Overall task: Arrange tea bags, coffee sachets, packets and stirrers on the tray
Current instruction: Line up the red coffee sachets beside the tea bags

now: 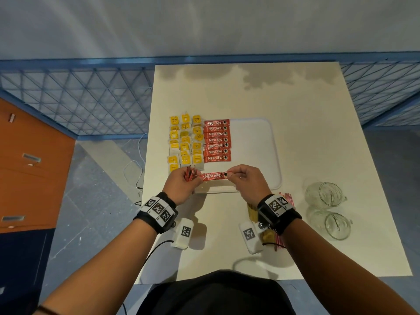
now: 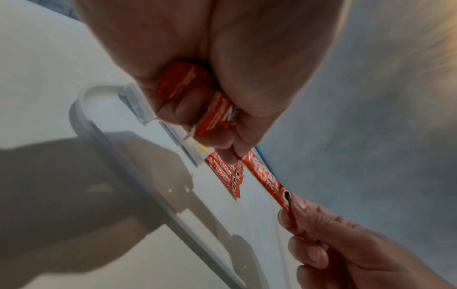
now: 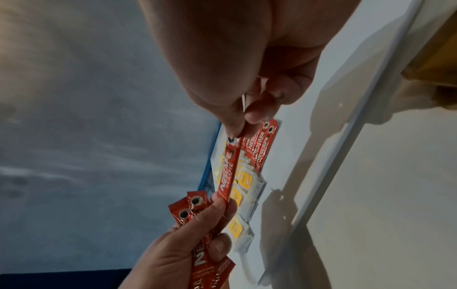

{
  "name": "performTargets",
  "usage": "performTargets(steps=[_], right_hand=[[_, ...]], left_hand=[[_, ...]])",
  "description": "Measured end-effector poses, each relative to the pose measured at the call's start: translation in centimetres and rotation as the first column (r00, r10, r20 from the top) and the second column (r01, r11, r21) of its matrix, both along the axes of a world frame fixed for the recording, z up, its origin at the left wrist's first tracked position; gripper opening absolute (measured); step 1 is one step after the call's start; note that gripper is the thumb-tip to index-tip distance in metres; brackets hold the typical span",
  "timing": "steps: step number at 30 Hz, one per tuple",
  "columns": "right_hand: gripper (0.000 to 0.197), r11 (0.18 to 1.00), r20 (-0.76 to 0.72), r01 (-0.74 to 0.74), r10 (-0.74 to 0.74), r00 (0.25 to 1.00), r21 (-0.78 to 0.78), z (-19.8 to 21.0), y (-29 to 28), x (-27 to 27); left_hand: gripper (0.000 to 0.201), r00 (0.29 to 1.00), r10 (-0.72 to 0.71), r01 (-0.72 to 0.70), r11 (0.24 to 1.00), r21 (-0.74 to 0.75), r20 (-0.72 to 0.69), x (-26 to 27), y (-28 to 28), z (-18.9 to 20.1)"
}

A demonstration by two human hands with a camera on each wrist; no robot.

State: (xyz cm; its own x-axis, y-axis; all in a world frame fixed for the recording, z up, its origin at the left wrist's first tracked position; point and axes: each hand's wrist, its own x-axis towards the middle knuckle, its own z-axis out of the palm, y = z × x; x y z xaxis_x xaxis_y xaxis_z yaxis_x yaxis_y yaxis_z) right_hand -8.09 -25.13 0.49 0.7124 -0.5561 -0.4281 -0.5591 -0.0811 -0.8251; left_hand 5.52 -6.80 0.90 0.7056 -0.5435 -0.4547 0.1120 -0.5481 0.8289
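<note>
**Head view: one coffee sachet stretched between two hands, just short of the row**

Head view shows the sachet (image 1: 214, 176) held level over the near part of the tray (image 1: 268, 142). The right hand (image 1: 248, 180) pinches its far-right end between thumb and forefinger; the left hand (image 1: 181, 185) pinches the other end while clutching a spare bundle of sachets (image 1: 189, 175) in its curled fingers. The sachet's long axis runs hand to hand, parallel to the row of sachets (image 1: 217, 140) lying just beyond the grip. Next slot, I judge, is directly ahead, beside the nearest sachet in the row. Tea bags (image 1: 185, 142) sit beyond the left hand. Both wrists are raised, palms down. Stirrers (image 1: 288, 197) and two glass cups (image 1: 325, 194) lie behind and right of the right hand.
</note>
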Motion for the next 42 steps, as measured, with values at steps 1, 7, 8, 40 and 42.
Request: performTargets(steps=[1,7,8,40,42], right_hand=[[0.006,1.000,-0.012,0.012,-0.012,1.000,-0.001,-0.3,-0.3,0.3],[0.010,0.998,-0.119,0.016,-0.023,0.993,-0.058,-2.1,-2.0,2.4],[0.010,0.997,-0.134,0.005,-0.016,0.991,-0.079,-2.3,-2.3,2.7],[0.025,0.963,-0.279,-0.124,0.055,0.959,-0.238,-4.0,-4.0,5.0],[0.025,0.964,-0.275,-0.120,0.052,0.960,-0.237,-3.9,-4.0,4.9]], left_hand=[[0.007,1.000,0.027,-0.027,1.000,0.011,0.010,0.2,-0.3,-0.4],[0.009,0.992,0.051,-0.065,0.991,0.116,0.118,1.2,-2.6,-2.2],[0.009,0.991,0.045,-0.063,0.988,0.143,0.127,1.4,-3.0,-2.5],[0.024,0.923,-0.222,0.052,0.882,0.469,0.315,2.7,-7.1,-3.3],[0.026,0.927,-0.217,0.053,0.883,0.466,0.305,2.7,-7.1,-3.1]])
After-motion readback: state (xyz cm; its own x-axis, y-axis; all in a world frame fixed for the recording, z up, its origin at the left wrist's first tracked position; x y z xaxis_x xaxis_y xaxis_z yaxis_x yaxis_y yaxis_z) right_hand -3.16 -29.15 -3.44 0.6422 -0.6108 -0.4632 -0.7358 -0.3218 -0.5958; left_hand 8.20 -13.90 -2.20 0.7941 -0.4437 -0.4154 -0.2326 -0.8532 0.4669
